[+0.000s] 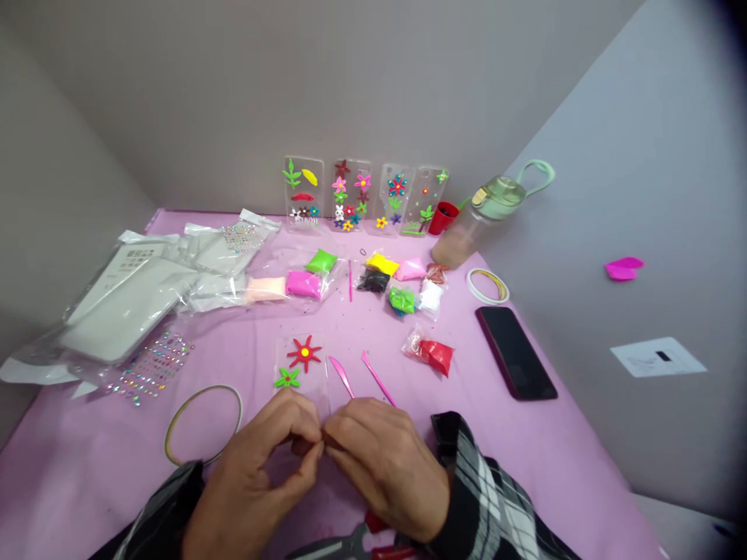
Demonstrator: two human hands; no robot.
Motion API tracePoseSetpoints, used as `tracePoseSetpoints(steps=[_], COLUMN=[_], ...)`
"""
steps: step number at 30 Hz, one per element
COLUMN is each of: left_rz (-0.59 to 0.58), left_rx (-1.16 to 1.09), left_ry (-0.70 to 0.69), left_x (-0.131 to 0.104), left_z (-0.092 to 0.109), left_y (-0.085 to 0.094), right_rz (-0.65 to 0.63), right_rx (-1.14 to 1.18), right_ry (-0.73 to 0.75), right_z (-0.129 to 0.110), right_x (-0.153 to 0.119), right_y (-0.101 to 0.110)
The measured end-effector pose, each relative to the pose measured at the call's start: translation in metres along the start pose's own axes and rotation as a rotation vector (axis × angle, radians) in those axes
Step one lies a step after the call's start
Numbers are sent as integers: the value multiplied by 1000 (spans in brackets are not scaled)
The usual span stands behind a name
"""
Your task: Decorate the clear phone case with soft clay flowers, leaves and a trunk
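Near the front of the pink table, the fingertips of my left hand [262, 470] and my right hand [388, 467] meet in a pinch. Whatever lies between them is too small or hidden to make out. Just beyond my left hand lies a clear phone case [315, 373] bearing a red clay flower [304, 353] with a yellow centre and a green clay flower [286, 379]. To its right are a pink plastic knife [341, 376] and a pink modelling tool [378, 379]. Pliers [344, 546] with red handles lie partly under my right hand.
Decorated clear cases [351, 194] stand along the wall beside a bottle [482, 218]. Clay packets [303, 284] fill the middle. Wrapped cases [125, 307] and gem stickers [152, 365] lie left, with a tape ring [239, 412]. A phone [517, 354] and red clay [436, 355] are right.
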State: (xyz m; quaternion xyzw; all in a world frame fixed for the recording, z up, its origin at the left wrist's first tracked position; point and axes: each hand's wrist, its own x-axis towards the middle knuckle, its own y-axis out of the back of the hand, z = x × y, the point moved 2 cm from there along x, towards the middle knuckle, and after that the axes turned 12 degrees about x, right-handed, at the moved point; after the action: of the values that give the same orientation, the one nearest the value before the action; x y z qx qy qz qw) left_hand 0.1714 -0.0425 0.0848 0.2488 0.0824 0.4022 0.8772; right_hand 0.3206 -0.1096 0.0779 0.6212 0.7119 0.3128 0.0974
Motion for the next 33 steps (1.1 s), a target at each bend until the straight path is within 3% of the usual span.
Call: tracePoseSetpoints(steps=[2, 5, 8, 10, 12, 14, 17, 20, 23, 28, 30, 33], left_rz=[-2, -23, 84, 187, 118, -22, -59, 22, 73, -11, 24, 130], left_rx=[50, 25, -24, -108, -239, -399, -532, -373, -141, -76, -70, -8], left_ry=[-37, -29, 46, 108, 201, 273, 307, 297, 193, 67, 58, 27], left_x=[-1, -3, -5, -8, -11, -14, -17, -16, -13, -6, -7, -11], left_z=[2, -1, -15, -26, -31, -29, -19, -14, -9, -2, -3, -6], left_y=[1, 4, 12, 17, 16, 10, 3, 0, -3, -12, -11, -6], right_rz=[-12, 0, -5, 51, 146, 179, 160, 140, 70, -21, 36, 266], right_rx=[75, 406, 880, 1145, 1264, 1236, 1034, 779, 540, 334, 311, 199], right_ry=[-1, -106, -248, -257, -287, -368, -384, -258, -156, -87, -80, -110], right_z=[-2, -5, -4, -2, 4, 9, 12, 11, 10, 6, 4, 1], right_x=[2, 0, -10, -16, -19, -18, -11, -7, -7, -6, -5, -5], right_y=[3, 11, 22, 30, 35, 32, 22, 15, 10, 9, 14, 24])
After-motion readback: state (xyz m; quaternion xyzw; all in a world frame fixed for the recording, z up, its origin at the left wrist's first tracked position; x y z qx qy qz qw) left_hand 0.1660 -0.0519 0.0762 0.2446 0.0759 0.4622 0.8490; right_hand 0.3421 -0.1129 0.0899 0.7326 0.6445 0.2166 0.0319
